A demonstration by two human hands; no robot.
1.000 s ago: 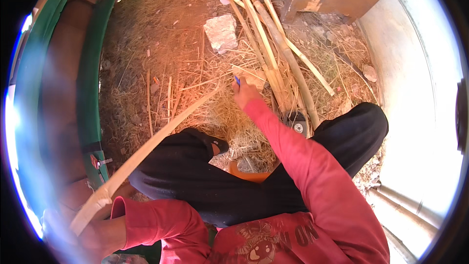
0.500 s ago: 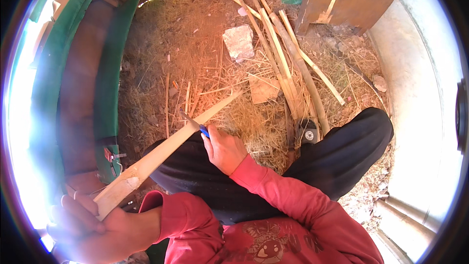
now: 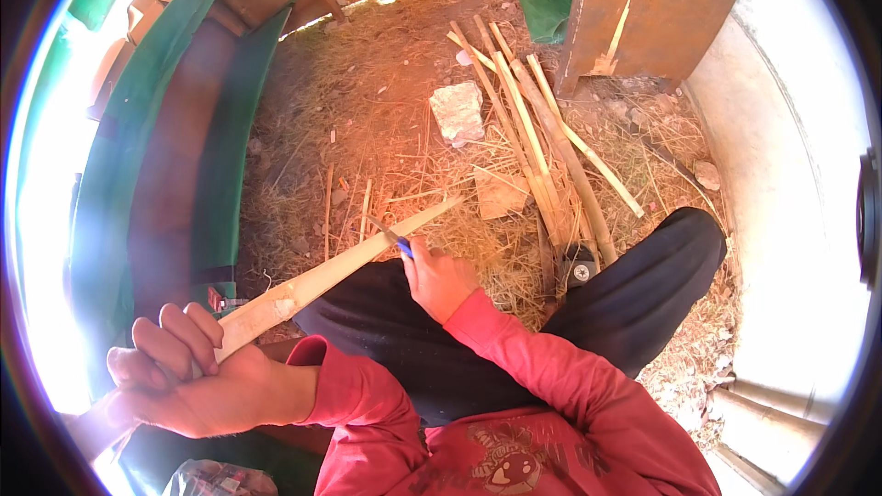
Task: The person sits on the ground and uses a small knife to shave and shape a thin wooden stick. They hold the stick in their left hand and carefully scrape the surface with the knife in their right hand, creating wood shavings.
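My left hand [image 3: 207, 377] is wrapped round the near end of a long, pale split bamboo strip [image 3: 326, 277]. The strip slants away from it to the upper right, narrowing toward its far tip, with a rough node near my fingers. My right hand [image 3: 441, 283] grips a small knife [image 3: 403, 245] by its blue handle, most of which is hidden in the fist. The blade lies across the strip, toward its far part, and appears to touch it. Both forearms wear red sleeves over my dark-trousered legs.
Beyond my feet lies a pile of bamboo lengths [image 3: 528, 119] on straw-strewn earth. Left of it sits a pale stone block [image 3: 457, 114], with a flat wooden piece [image 3: 501, 194] nearer. A brown board [image 3: 648, 14] stands far right; green-edged panels [image 3: 216, 147] line the left.
My left hand has risen and shifted right with the strip's near end. The right hand and knife sit slightly lower and further right in view; the whole view has shifted a little too.
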